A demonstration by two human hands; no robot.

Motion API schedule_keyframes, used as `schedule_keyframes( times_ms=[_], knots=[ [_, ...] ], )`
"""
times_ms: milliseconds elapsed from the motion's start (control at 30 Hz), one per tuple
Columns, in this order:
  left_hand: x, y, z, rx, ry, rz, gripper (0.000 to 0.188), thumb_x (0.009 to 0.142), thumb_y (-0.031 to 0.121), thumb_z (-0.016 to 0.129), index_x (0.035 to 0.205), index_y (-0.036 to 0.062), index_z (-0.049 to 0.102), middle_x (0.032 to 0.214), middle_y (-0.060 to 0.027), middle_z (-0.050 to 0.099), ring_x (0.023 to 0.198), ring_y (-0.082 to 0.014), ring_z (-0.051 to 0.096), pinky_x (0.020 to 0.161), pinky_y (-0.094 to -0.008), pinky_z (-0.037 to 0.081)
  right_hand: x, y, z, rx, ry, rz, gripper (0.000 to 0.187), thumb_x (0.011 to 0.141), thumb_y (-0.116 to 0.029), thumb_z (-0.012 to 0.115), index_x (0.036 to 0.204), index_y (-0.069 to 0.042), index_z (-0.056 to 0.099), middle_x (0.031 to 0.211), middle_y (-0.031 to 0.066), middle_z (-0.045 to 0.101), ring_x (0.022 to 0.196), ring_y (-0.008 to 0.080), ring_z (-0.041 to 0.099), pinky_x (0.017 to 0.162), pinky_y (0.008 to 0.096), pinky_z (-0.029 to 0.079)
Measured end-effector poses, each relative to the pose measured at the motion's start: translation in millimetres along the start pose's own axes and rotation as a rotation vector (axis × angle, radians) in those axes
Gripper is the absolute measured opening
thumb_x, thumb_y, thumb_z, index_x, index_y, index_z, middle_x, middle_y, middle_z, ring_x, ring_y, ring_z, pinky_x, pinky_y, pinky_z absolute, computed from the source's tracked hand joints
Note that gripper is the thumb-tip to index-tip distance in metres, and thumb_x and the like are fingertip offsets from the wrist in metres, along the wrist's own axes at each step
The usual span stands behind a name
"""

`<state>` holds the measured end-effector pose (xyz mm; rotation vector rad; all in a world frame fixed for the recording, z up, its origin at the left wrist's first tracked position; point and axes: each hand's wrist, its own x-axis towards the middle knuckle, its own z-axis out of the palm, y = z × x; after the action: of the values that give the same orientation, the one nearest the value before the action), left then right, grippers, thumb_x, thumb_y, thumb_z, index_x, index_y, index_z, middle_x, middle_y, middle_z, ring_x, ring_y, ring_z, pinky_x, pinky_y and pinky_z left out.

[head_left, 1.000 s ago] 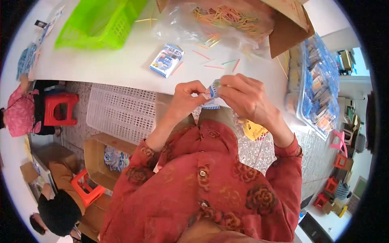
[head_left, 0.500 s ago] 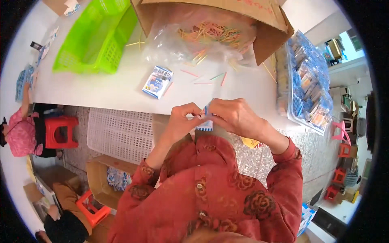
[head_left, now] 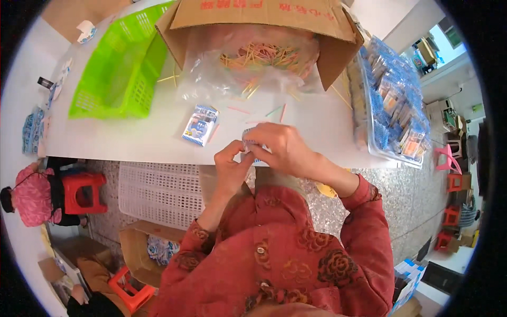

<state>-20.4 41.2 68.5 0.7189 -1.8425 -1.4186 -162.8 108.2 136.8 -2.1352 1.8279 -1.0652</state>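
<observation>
At the table's near edge my left hand [head_left: 230, 166] and my right hand [head_left: 285, 148] meet around a small blue-and-white packet [head_left: 246, 136]. Fingers of both hands pinch it, and they cover most of it. Whether anything else is between the fingertips, I cannot tell. A similar blue-and-white packet [head_left: 200, 126] lies flat on the table beyond my left hand. Thin coloured sticks lie loose beyond my hands, among them a pink stick [head_left: 283, 112] and a green stick [head_left: 273, 111].
At the back, an open cardboard box [head_left: 259, 15] holds a clear bag of coloured sticks [head_left: 264, 57]. A green basket [head_left: 113, 79] stands left. On the right, a clear tray [head_left: 388, 157] is piled with packets. Beneath the table are a white crate [head_left: 153, 193] and a carton [head_left: 133, 253].
The view has shifted, so the table sits lower in it. My hands have come up over the table's edge with the packet, and the right hand now covers more of it.
</observation>
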Motion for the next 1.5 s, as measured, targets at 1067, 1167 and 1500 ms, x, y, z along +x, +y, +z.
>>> schedule_keyframes(
  times_ms=[1067, 1167, 1500],
  knots=[
    [11, -47, -35, -0.174, -0.062, -0.273, 0.019, 0.076, 0.003, 0.07, 0.093, -0.0022, 0.066, 0.078, -0.0015, 0.064, 0.073, -0.0046, 0.053, 0.065, -0.0217, 0.045, 195, 192, 18, 0.053, 0.008, 0.287, 0.031, 0.088, -0.018, 0.053, 0.118, -0.01, 0.053, 0.106, 0.0081, 0.061, 0.099, 0.0211, 0.058, 0.083, 0.0342, 0.046],
    [13, -45, -28, -0.157, -0.11, -0.311, 0.018, 0.076, 0.002, 0.069, 0.094, -0.0028, 0.066, 0.079, -0.0017, 0.064, 0.074, -0.0049, 0.054, 0.067, -0.0217, 0.045, 200, 262, 53, -0.34, 0.414, -0.139, 0.031, 0.086, -0.016, 0.056, 0.117, -0.008, 0.053, 0.097, 0.0091, 0.062, 0.09, 0.0218, 0.06, 0.077, 0.0349, 0.048],
    [3, -55, -52, -0.176, -0.053, -0.341, 0.017, 0.078, -0.002, 0.066, 0.094, -0.0025, 0.066, 0.083, -0.0007, 0.063, 0.078, -0.0055, 0.054, 0.071, -0.0213, 0.044, 88, 197, 72, 0.465, -0.037, 0.234, 0.031, 0.085, -0.022, 0.054, 0.111, -0.004, 0.056, 0.104, 0.0113, 0.057, 0.1, 0.0229, 0.054, 0.084, 0.0336, 0.043]
  ],
)
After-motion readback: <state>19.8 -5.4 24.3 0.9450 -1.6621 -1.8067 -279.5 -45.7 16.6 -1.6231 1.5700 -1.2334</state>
